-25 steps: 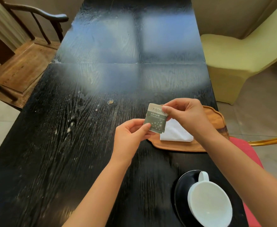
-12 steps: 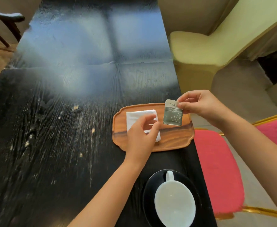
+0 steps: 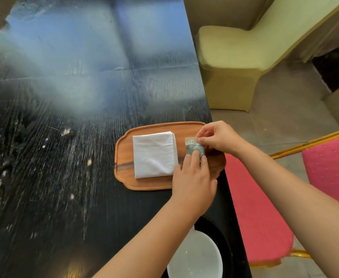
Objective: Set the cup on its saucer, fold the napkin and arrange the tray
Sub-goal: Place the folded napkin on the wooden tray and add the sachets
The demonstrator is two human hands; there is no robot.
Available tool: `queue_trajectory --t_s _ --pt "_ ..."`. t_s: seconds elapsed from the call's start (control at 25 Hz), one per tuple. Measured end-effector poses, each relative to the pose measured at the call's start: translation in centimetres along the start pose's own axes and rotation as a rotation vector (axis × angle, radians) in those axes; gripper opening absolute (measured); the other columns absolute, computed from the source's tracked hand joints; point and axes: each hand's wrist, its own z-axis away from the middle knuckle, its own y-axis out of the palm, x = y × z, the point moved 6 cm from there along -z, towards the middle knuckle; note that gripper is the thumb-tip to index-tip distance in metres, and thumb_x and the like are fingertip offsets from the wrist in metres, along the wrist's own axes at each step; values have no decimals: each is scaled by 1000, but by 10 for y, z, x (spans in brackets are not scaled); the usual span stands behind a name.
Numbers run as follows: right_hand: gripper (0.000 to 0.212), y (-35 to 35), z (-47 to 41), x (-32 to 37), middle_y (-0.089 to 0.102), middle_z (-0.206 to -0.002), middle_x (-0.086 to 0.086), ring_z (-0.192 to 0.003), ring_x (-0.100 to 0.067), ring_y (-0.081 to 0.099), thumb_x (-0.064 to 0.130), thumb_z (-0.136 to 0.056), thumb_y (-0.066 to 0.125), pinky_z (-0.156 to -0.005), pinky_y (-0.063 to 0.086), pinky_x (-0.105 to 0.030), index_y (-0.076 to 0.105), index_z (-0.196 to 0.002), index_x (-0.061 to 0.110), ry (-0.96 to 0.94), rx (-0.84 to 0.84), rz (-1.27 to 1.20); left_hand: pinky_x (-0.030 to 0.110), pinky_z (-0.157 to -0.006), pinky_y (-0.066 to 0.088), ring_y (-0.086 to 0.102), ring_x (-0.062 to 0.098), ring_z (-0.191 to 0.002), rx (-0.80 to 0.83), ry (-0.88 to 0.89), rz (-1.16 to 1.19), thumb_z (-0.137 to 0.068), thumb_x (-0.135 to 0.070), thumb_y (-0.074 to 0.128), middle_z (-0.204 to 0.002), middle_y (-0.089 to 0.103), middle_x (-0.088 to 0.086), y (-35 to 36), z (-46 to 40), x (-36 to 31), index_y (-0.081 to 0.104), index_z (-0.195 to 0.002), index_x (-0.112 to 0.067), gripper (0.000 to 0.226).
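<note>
Since half a second ago: both my hands have come down to the tray, and the packet, held up in the air then, now lies low over the wood.
Cup point(image 3: 194, 255): nearest me, white, standing on its black saucer point(image 3: 222, 237) at the table's near right edge; ceramic, so I judge it heavy enough to sit still, hard, breakable; best lifted by the handle, hidden under my forearm.
Left hand point(image 3: 192, 177): fingers flat and close together, tips pressing the packet's near edge.
Packet point(image 3: 194, 149): small, grey-green, printed; light, thin, I judge it slippery; take it by an edge.
Right hand point(image 3: 218, 139): thumb and forefinger pinching the packet's far top edge.
Napkin point(image 3: 154, 154): folded white square on the tray's left half, just beside the packet; soft, limp, easily mussed.
Tray point(image 3: 142, 185): wooden, at the table's right edge; stiff, take it by the rim.
Table point(image 3: 54, 177): black, grainy, crumbs scattered left.
</note>
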Motion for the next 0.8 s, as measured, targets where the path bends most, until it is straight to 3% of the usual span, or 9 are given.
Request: queue_trajectory --t_s 0.12,0.2,0.28,0.44,0.56,0.68,0.8 --pt "6 3 1 4 65 -74 2 -73 -13 61 15 -78 67 -70 48 -27 69 -75 20 -51 -69 162 40 -103 30 22 27 -135 37 -13 -38 -94 -42 37 -152 16 12 4 0 -2 15 -146 -10 64" --pt "4 3 2 7 60 -75 5 -80 -16 60 16 -77 67 -75 50 -32 70 -77 19 -96 -116 251 41 -101 34 30 28 -132 -3 -20 -24 -92 -40 42 -150 25 14 7 1 -1 20 -145 -9 65" --pt "3 3 2 7 57 -72 8 -80 -16 59 19 -77 67 -76 51 -36 69 -76 20 -99 -124 266 43 -95 41 40 30 -126 -67 -20 -26 -88 -39 51 -144 36 16 4 2 -1 29 -142 -8 66" --pt "5 4 3 5 57 -69 9 -76 -15 57 18 -76 64 -73 50 -34 66 -77 21 -107 -141 275 41 -98 37 32 29 -131 -44 -21 -28 -90 -38 47 -149 28 14 10 0 -3 22 -144 -9 67" --pt "3 5 5 7 56 -73 7 -77 -15 55 19 -78 62 -71 49 -33 65 -78 20 -128 -151 314 40 -88 45 45 28 -122 -88 -35 -77 -82 -39 57 -139 44 14 5 1 -1 37 -138 -8 67" --pt "5 4 6 6 57 -76 4 -79 -17 57 19 -78 61 -74 50 -34 66 -80 19 -137 -163 295 41 -90 42 41 29 -124 -68 -2 -61 -86 -36 53 -142 38 15 8 -1 -3 32 -140 -8 65" --pt "10 -6 14 5 57 -81 0 -85 -20 58 18 -78 61 -79 49 -36 66 -85 15 -104 -202 268 39 -69 49 56 29 -100 -113 -6 -53 -73 -32 64 -118 57 15 -6 -1 -3 51 -126 -8 60"
